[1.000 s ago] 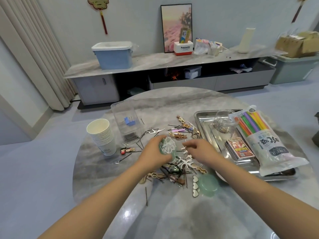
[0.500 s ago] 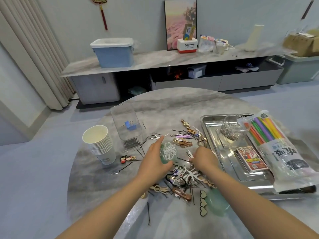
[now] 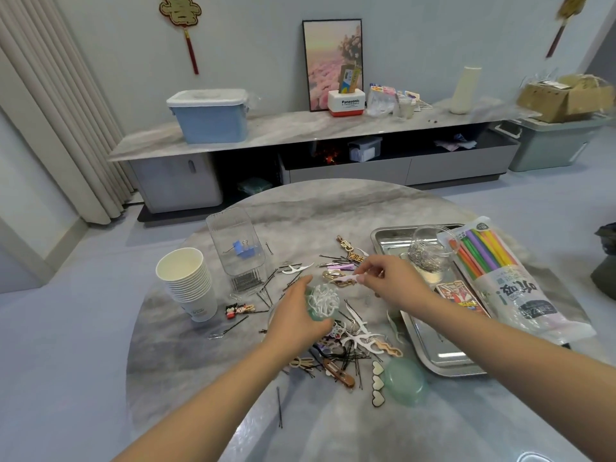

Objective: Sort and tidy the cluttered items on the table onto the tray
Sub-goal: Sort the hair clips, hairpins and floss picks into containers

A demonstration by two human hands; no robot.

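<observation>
My left hand (image 3: 293, 315) grips a small green tub (image 3: 321, 303) filled with white floss picks, held just above the table. My right hand (image 3: 390, 278) hovers to its right, fingertips pinching a small white pick over the clutter. Hair clips, bobby pins and loose floss picks (image 3: 353, 341) lie scattered below both hands. The tub's green lid (image 3: 405, 381) rests near the front. A steel tray (image 3: 443, 358) at the right holds a glass jar of clips (image 3: 430, 251), a card pack (image 3: 461, 296) and a bag of coloured straws (image 3: 500, 278).
A stack of paper cups (image 3: 188, 281) stands at the left, beside a clear plastic box (image 3: 238, 248) with a blue binder clip and bobby pins. A lone bobby pin (image 3: 279, 406) lies near the front. Beyond the round table is a low cabinet (image 3: 300, 138).
My right hand has lifted from the pile near the tub and moved up and right with a small white pick. My left hand keeps the tub, shifted slightly.
</observation>
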